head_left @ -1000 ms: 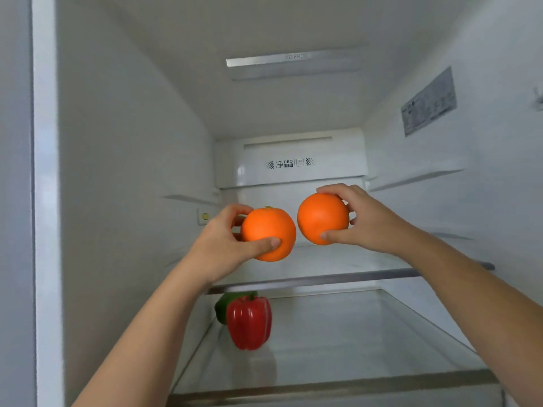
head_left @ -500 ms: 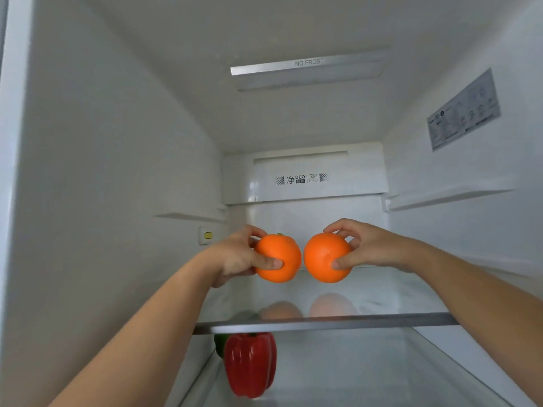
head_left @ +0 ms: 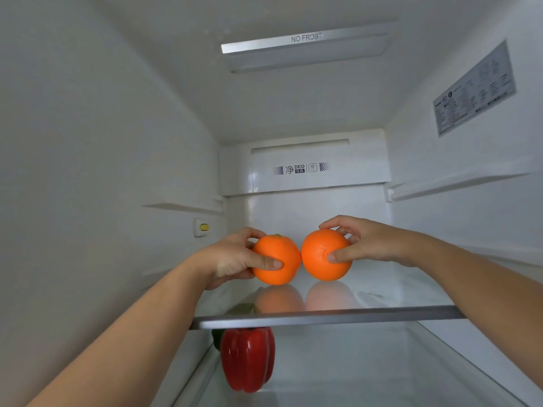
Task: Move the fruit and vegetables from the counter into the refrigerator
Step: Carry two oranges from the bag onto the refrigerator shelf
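Observation:
Inside the open refrigerator, my left hand [head_left: 235, 259] grips an orange [head_left: 282, 251] with a small green stem, thumb across its front. My right hand [head_left: 370, 242] grips a second orange [head_left: 317, 251], thumb on its front and fingers over its top. The two oranges touch side by side just above the upper glass shelf [head_left: 382, 286], which mirrors them; whether they rest on it is unclear. On the lower shelf stands a red bell pepper [head_left: 248, 359] with a green pepper [head_left: 216, 337] mostly hidden behind it.
The upper shelf's metal front trim [head_left: 323, 317] crosses the view. White side walls carry shelf rails [head_left: 458, 183]. A deodoriser panel [head_left: 302, 168] sits on the back wall, a label [head_left: 473, 89] on the right wall, a light strip [head_left: 305, 39] on the ceiling.
Both hands have carried the oranges deeper into the refrigerator and lower, down to the upper glass shelf. The oranges have come together and now touch.

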Demonstrator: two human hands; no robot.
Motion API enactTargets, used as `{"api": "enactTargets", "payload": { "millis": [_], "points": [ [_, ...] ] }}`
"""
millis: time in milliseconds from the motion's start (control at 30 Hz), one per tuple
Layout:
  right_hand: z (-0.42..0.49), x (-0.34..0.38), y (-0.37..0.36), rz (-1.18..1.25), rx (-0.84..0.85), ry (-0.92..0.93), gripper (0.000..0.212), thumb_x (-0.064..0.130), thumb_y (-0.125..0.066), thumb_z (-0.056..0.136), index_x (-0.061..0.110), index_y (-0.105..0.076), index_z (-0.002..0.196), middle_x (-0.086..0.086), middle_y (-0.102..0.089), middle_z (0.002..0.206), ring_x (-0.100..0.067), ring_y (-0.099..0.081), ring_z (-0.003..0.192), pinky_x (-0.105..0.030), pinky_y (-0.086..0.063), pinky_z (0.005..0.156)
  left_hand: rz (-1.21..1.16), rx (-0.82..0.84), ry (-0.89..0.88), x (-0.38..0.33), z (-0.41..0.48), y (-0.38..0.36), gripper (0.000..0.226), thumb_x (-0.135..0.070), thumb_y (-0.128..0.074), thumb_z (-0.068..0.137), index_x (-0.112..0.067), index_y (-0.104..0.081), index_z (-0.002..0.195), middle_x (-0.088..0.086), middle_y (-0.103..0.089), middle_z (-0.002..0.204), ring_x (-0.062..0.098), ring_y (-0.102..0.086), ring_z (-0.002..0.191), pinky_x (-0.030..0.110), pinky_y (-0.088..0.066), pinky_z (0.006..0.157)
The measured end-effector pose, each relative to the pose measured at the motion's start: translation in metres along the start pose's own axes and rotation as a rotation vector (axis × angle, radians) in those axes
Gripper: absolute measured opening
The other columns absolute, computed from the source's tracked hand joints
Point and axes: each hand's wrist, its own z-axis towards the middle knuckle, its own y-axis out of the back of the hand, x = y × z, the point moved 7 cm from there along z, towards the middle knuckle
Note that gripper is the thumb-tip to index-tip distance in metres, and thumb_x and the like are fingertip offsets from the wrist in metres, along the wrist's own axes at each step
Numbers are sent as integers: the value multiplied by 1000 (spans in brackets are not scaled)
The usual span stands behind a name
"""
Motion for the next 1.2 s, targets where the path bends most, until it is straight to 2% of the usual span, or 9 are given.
{"api": "enactTargets", "payload": {
  "millis": [100, 267, 467, 567, 667, 833, 1000, 1133, 1200],
  "points": [
    [1, 1, -1, -17, 1, 8, 57, 22, -69, 80, 35, -40, 128, 1, -40, 122, -19, -45, 111, -25, -40, 83, 30, -8, -27, -3, 0, -1, 72, -17, -82, 59, -24, -42, 119, 7, -45, 130, 26, -50, 114, 41, -44, 98],
    [1, 1, -2, -33, 2, 12, 60, 24, -69, 80, 36, -38, 130, 1, -37, 123, -19, -42, 115, -30, -40, 92, 70, -33, -65, -7, -3, -1, 75, -25, -76, 52, -24, -42, 118, 5, -44, 130, 23, -50, 113, 33, -46, 91],
    [1, 1, -3, -39, -5, 19, 60, 24, -69, 80, 35, -38, 131, 3, -37, 122, -17, -41, 114, -28, -38, 90, 91, -56, -54, -5, -4, 2, 88, -26, -81, 51, -18, -41, 129, 6, -44, 131, 23, -50, 114, 34, -46, 93],
    [1, 0, -3, -42, -8, 23, 60, 25, -70, 79, 36, -38, 130, 3, -38, 122, -18, -42, 113, -30, -39, 91, 99, -61, -51, -5, -5, 2, 78, -16, -82, 65, -17, -40, 130, 5, -43, 129, 24, -49, 114, 33, -44, 93],
    [1, 0, -3, -41, -7, 23, 61, 26, -69, 79, 36, -38, 130, 3, -37, 123, -18, -41, 114, -30, -40, 92, 106, -64, -54, -6, -6, 2, 70, -15, -81, 66, -20, -42, 124, 6, -43, 127, 24, -49, 113, 33, -44, 93],
    [1, 0, -3, -42, -3, 25, 62, 26, -69, 80, 36, -37, 131, 2, -37, 124, -18, -41, 114, -31, -40, 91, 120, -73, -52, -8, -7, 2, 76, -24, -81, 57, -24, -41, 121, 5, -42, 130, 25, -48, 115, 39, -43, 98],
    [1, 0, -2, -28, -15, 25, 60, 26, -69, 79, 38, -38, 129, 2, -37, 124, -17, -41, 113, -28, -38, 88, 112, -93, -65, -9, -7, 4, 77, -29, -75, 50, -25, -41, 120, 4, -42, 132, 24, -48, 115, 37, -42, 99],
    [-1, 0, 0, -22, -27, 25, 59, 27, -69, 79, 39, -38, 128, 2, -38, 123, -16, -40, 112, -29, -38, 89, 108, -103, -62, -9, -9, 5, 84, -27, -78, 55, -21, -39, 129, 4, -41, 135, 23, -48, 114, 33, -42, 95],
    [-2, 1, 2, -26, -33, 29, 60, 27, -69, 79, 38, -38, 129, 3, -39, 122, -16, -39, 112, -28, -37, 88, 104, -118, -64, -9, -10, 5, 78, -21, -81, 66, -20, -38, 131, 5, -40, 137, 24, -46, 115, 33, -41, 94]
  ]
}}
